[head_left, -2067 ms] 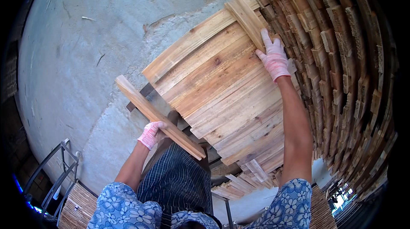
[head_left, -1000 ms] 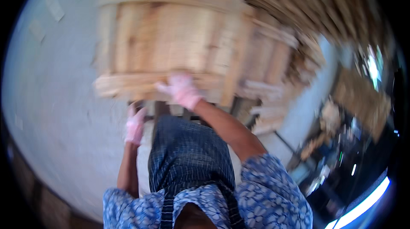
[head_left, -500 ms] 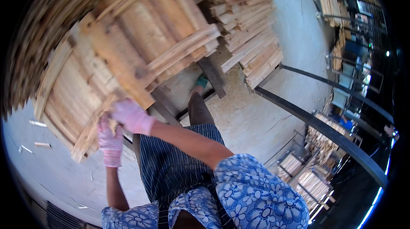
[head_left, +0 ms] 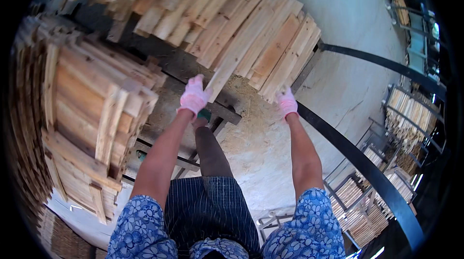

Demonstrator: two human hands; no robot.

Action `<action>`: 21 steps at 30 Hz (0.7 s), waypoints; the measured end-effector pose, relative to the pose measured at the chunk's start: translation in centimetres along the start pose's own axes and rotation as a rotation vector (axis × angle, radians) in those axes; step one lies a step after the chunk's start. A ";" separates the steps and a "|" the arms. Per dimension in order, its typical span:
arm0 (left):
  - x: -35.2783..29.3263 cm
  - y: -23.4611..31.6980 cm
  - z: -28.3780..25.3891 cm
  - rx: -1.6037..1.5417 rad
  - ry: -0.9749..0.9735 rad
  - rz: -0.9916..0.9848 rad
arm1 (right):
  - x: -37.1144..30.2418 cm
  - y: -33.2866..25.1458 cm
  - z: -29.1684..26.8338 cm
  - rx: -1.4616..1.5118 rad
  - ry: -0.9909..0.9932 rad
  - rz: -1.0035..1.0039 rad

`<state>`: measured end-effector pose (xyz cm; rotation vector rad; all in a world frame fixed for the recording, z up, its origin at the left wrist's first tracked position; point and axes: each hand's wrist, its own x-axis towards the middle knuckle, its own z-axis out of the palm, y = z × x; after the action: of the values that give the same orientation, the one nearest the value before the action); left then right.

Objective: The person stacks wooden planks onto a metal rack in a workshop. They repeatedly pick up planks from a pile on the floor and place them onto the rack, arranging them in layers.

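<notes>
Both my hands wear pink knitted gloves and reach forward to a stack of sawn boards (head_left: 263,41) ahead of me. My left hand (head_left: 195,96) is beside the near end of a pale board (head_left: 227,68) that juts out past its neighbours. Its fingers point forward and the thumb is at the board's side, with no grip showing. My right hand (head_left: 287,102) is at the near right corner of the stack, its fingers loosely apart by the end of the outermost board (head_left: 290,61). Whether those fingertips touch the wood is hard to tell.
On the left stands a pile of nailed wooden panels (head_left: 77,109) with cross battens. A dark metal bar (head_left: 348,155) curves along the right, with racks of wood strips (head_left: 408,114) beyond it. Sawdust (head_left: 251,114) lies on the floor below the stack.
Both hands have left the wooden panel on the left. My view and body have turned right, and the arms are now spread toward the board stack.
</notes>
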<state>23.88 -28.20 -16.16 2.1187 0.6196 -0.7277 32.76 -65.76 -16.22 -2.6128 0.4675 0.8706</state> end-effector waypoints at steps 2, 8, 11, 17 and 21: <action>4.1 2.5 1.5 -0.028 -0.115 -0.121 | 4.1 2.9 -0.2 0.072 0.122 0.056; 5.7 7.5 5.3 -0.017 -0.117 -0.261 | 10.2 1.4 2.7 0.288 0.209 0.388; 2.5 8.6 6.7 -0.294 -0.159 0.055 | 11.0 4.8 3.5 0.440 0.213 0.375; 7.0 12.8 6.8 -0.177 -0.245 0.138 | 10.6 2.8 2.9 0.654 0.331 0.159; 11.9 17.8 9.4 0.189 -0.089 0.073 | 8.6 0.1 2.9 0.733 0.021 0.155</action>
<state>41.11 -43.66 -19.73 2.2539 0.4379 -0.8637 37.78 -66.31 -23.76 -1.9289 0.8215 0.5654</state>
